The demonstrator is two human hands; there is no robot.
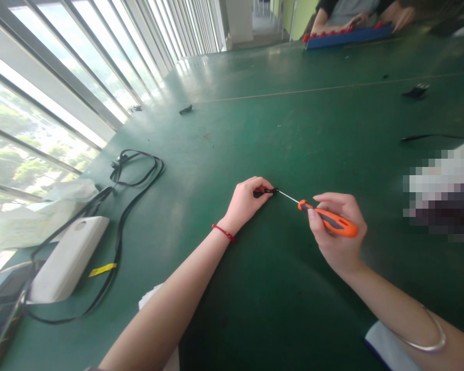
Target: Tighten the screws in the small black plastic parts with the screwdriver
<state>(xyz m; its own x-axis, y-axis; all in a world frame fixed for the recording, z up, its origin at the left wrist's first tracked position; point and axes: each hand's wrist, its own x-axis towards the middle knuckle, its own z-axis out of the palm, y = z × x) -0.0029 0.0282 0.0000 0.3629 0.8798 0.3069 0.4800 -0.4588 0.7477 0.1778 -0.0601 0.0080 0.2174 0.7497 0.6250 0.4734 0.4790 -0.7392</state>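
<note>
Screwdriver (338,224) is pointing left, just right of centre, the right hand (340,250) gripping it; its tip is meeting a black part (258,194) the left hand (246,200) is pinching and partly hiding. Left, a cable (118,245) is looping past a white box (67,260); far right, a blue bar (348,37) is lying.

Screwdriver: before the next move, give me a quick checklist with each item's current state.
1. Right hand around the handle of the screwdriver: ok.
2. Left hand gripping the small black part: ok, pinched between thumb and fingers.
3. Shaft directed at the small black part: ok, its far end reaches the part's right end.
4. Tip properly seated: cannot tell, too small to see.
5. Black cable apart from both hands: ok, it lies looped off to the left.
6. White box apart from the left arm: ok.
</note>
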